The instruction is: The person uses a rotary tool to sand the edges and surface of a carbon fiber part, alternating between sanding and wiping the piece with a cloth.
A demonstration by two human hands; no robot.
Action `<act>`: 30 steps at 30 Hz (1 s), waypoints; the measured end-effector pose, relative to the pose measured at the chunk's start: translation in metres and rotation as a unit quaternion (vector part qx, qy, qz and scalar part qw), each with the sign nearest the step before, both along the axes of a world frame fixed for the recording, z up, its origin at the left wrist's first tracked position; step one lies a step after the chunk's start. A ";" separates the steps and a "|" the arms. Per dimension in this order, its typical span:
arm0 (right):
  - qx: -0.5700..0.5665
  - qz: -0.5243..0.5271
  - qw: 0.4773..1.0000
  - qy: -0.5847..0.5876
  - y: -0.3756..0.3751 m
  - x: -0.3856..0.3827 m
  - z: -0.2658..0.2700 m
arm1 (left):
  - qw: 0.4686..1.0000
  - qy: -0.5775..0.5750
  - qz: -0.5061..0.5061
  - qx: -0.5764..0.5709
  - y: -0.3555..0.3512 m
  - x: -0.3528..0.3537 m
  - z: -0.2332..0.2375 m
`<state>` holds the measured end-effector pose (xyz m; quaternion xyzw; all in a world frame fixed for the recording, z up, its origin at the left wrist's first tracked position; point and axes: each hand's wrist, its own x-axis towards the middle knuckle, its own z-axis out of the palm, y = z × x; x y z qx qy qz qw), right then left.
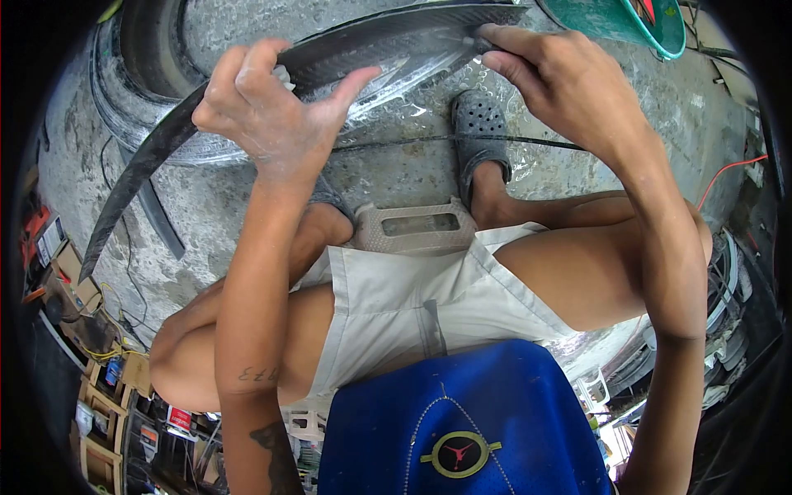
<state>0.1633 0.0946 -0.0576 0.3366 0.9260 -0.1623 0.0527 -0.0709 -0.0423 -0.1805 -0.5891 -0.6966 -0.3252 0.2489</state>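
Note:
A long, curved black panel (355, 62) with a woven pattern arches across the top of the view, its lower side smeared with white dust. My left hand (268, 111) is closed over its left part, thumb stretched out along the face. A small crumpled whitish piece (285, 77) shows beside those fingers. At the panel's right end, my right hand (569, 78) has thumb and forefinger bent in a grip at the lower edge. White dust coats the left hand's fingers.
Behind the panel's left side lies a large round dusty grey piece (124, 124). A green basin (660, 33) stands at upper right. Black cable (540, 143) crosses the concrete floor by my clog (481, 124). Below me is a beige plastic stool (417, 227); cluttered shelves (103, 421) line the left.

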 end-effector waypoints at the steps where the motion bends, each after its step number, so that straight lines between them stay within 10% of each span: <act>1: 0.006 0.002 1.000 -0.001 -0.001 -0.001 0.000 | 1.000 -0.001 -0.002 0.002 0.000 0.000 0.000; 30: 0.007 0.008 1.000 0.015 0.000 0.001 -0.001 | 1.000 -0.025 -0.005 -0.002 -0.002 0.000 0.001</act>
